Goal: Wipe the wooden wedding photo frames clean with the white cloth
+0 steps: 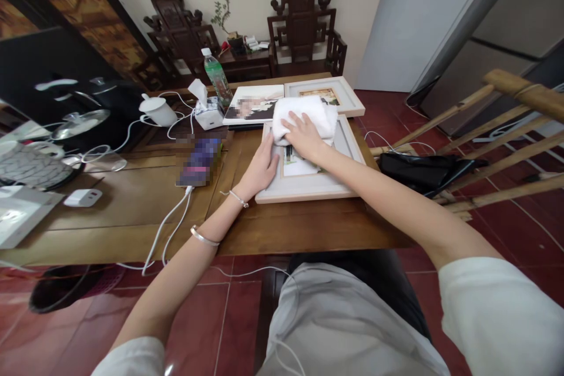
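Observation:
A picture frame (311, 188) with a pale wooden rim and a light mat lies flat on the table before me. My right hand (304, 136) presses a folded white towel (304, 108) onto its upper part, fingers spread over the cloth. The towel and hand hide much of the picture inside. At the frame's left edge, my left hand (259, 165) grips the rim, its fingertips near the towel. Behind the towel lie a second picture frame (346, 94) and a white-edged photo panel (253, 104).
Left of the frames are a phone (200, 161) on a white cable, a tissue box (208, 114), a green-labelled bottle (217, 76), a lidded white cup (158, 110) and a charger (83, 197). A bamboo chair (520, 91) stands to the right of the wooden table (286, 229).

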Demonstrator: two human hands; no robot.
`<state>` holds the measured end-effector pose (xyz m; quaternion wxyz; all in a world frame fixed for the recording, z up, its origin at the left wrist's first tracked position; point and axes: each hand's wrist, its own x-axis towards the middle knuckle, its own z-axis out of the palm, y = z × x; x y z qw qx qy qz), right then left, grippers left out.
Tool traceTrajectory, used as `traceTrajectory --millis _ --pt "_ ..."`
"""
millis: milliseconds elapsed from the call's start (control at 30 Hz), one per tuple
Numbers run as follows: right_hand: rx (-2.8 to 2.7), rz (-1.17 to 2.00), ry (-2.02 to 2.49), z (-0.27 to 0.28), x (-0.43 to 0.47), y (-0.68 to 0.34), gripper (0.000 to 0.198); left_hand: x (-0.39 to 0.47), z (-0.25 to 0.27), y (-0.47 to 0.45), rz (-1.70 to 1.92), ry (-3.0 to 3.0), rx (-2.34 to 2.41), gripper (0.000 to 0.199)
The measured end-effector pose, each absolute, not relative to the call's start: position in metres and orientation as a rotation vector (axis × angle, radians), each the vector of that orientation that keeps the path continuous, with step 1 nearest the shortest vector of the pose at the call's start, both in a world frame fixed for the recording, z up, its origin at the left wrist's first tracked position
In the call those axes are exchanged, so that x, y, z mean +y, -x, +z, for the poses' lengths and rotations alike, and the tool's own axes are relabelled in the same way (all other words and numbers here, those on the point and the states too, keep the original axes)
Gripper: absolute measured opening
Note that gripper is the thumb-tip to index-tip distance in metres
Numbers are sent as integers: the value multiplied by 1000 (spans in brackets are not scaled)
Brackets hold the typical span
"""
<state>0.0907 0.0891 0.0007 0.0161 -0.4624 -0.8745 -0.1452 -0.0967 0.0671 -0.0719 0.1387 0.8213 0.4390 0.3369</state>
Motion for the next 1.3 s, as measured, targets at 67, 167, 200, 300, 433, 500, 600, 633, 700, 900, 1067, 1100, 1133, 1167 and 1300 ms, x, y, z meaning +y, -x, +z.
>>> traceTrajectory --millis 67,167,200,300,433,500,600,633,700,900,1067,1100,1133,1167,1300 --pt "-2691 -485 1491 1 93 -105 45 68 -72 97 929 -2390 1279 60" --pt "-2683 -530 1567 4 96 -135 45 67 -72 97 866 -2399 1316 55" --pt "-2692 -538 1589 6 97 -146 45 67 -71 97 850 -2403 1328 54" --pt "-2701 -554 1658 10 95 -180 43 66 -70 97 832 -2405 1353 54" --pt "-2677 -586 1732 14 79 -213 46 65 -69 96 853 -2387 1343 60" --pt "-2726 -601 1695 17 62 -220 46 65 -69 96 859 -2379 1349 62" --pt "-2831 -609 1619 22 26 -221 44 64 -68 95 853 -2380 1366 62" --pt "-2867 -589 1597 24 13 -221 42 65 -68 95 850 -2383 1371 62" --pt "-2933 -509 1538 29 -12 -222 39 65 -69 94 846 -2389 1377 61" --pt "-2958 -369 1429 34 -40 -229 39 69 -71 96 841 -2397 1359 61" --pt "-2881 -434 1525 29 1 -225 46 68 -68 97 805 -2421 1345 61" --pt "-2851 -437 1551 28 11 -224 48 68 -68 98 805 -2419 1342 61" --pt "-2821 -432 1578 26 21 -224 49 67 -67 98 808 -2416 1342 61" --pt "-2794 -421 1600 25 30 -224 51 67 -67 98 813 -2409 1343 61" --pt "-2761 -406 1619 20 42 -225 54 67 -69 98 845 -2394 1340 62"
